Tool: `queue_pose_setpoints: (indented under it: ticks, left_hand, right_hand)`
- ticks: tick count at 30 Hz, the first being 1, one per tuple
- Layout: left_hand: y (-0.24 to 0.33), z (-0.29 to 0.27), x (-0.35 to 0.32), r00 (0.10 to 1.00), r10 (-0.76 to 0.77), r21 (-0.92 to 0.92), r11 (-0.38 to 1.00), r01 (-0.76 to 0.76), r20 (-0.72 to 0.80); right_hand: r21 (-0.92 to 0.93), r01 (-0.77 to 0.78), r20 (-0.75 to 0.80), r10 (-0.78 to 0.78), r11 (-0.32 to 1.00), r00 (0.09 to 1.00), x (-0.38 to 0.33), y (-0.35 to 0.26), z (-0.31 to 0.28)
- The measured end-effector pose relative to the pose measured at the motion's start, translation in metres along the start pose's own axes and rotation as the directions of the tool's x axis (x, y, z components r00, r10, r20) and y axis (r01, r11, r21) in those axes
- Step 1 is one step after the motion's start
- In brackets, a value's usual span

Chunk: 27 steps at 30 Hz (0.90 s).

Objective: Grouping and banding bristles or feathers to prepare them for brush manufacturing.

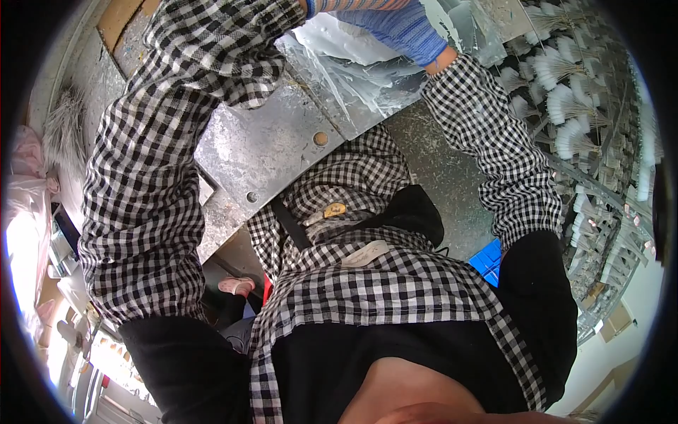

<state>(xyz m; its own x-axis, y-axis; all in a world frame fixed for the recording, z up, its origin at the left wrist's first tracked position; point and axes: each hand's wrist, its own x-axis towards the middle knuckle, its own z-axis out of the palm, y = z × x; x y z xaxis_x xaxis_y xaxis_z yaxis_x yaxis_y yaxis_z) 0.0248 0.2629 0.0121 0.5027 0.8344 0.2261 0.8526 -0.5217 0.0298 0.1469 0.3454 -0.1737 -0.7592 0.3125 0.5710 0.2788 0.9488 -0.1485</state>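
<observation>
Lying far right on the metal tabletop (261, 148), pale smeared material (339, 41) adjoins the left hand (364, 4) and right hand (406, 30), whose cropped fingers' state cannot be told; a dipping right sleeve (470, 99) could drag it edgeward.

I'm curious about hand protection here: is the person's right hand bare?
No, the right hand is covered by a blue glove.
</observation>
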Motion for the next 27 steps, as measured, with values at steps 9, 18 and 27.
queue_pose_setpoints:
  ticks: [9, 18, 27]
  left_hand:
    - [0.002, 0.005, -0.001, 0.998, 0.009, 0.046, 0.999, -0.007, -0.056]
    - [0.005, -0.002, -0.005, 0.998, 0.016, 0.0, 1.0, -0.016, -0.068]
    - [0.002, 0.005, 0.001, 0.986, -0.057, -0.111, 0.991, 0.074, 0.155]
  right_hand:
    - [-0.014, 0.048, 0.046, -0.047, 0.999, 0.998, -0.004, 0.0, 0.001]
    - [0.043, -0.008, 0.033, 0.006, 0.999, 0.999, -0.005, 0.0, -0.002]
    - [0.037, -0.011, -0.045, 0.012, 0.999, 0.999, -0.026, 0.005, 0.01]
